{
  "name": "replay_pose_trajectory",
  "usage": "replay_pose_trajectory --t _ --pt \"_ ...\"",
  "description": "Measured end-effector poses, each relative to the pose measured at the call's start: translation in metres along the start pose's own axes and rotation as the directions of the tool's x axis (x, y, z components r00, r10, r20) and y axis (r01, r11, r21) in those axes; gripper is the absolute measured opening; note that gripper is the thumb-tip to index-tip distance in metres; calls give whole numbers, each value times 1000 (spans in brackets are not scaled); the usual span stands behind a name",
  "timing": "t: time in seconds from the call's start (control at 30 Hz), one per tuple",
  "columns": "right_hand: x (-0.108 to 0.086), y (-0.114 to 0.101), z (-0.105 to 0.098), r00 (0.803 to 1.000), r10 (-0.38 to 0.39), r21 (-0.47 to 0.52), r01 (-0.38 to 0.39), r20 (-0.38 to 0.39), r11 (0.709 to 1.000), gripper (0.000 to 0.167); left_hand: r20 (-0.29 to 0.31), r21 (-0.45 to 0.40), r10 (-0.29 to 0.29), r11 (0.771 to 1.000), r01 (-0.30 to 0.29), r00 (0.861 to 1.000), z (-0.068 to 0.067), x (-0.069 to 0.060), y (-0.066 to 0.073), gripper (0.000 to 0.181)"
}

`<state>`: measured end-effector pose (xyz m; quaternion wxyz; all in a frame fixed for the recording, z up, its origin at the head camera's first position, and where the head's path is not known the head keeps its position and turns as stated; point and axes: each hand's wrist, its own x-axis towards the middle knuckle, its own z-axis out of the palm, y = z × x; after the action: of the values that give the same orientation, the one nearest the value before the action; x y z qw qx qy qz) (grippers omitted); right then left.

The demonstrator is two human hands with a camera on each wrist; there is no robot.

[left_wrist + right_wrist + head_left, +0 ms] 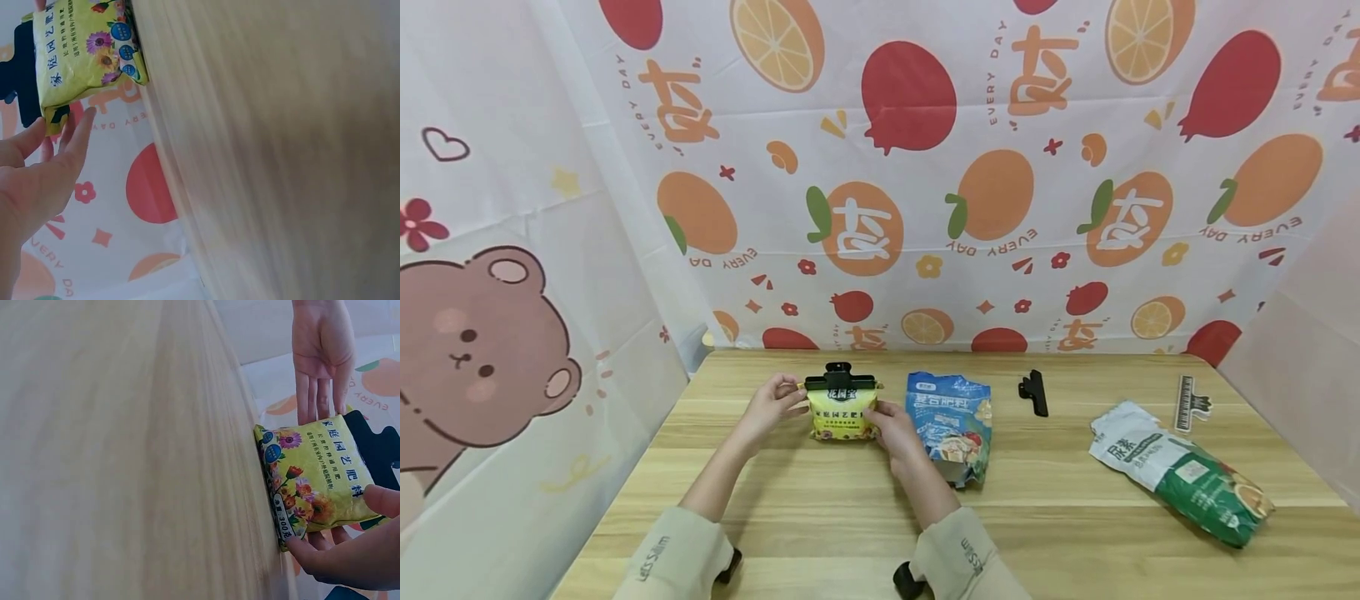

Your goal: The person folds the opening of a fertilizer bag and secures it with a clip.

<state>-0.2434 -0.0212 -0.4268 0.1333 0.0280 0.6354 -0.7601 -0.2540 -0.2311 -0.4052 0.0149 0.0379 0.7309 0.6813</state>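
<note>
yellow packet [842, 423] upright near the back of the worktop [820, 517], left of centre, printed 家庭园艺肥料 in large dark characters, with 花园宝 above them, partly covered. lower down, 300克 on a white label among printed flowers and blue roundels. contact between base and worktop hard to tell. across the top edge, a black clip [838, 380], clamped over nearly the full width.

right hand [891, 429] holding the packet by one side, thumb on the printed face, other fingers behind. left hand [772, 407] at the opposite upper corner, fingers nearly straight and thumb apart, set wide around that corner.

just to the right, a blue packet [947, 417] lying down, marked 复合肥料 in white. farther along, a second black clip [1037, 393], loose; then a white-and-green packet [1187, 477], slanted, reading 尿素; just behind that, another clip [1193, 406].

on the pale sleeves [681, 554], small lettering, seemingly lets slim. behind, a white hanging [985, 117] with oranges and red fruit, lettered every day in several places.
</note>
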Motion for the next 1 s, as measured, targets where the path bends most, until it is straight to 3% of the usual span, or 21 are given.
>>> replay_pose_trajectory --t 0.17,0.63,1.0 --pt "0 -1 1 1000 10 35 -9 -6 999 50 17 -78 -10 997 12 1000 1 0 -2 21" --pt "0 0 5 1000 25 53 -24 -15 998 46 22 -49 -30 998 31 999 -1 -3 2 17" --pt "1 5 9 1000 24 6 -24 4 1000 46 30 -43 -25 999 26 999 -9 -8 2 16"
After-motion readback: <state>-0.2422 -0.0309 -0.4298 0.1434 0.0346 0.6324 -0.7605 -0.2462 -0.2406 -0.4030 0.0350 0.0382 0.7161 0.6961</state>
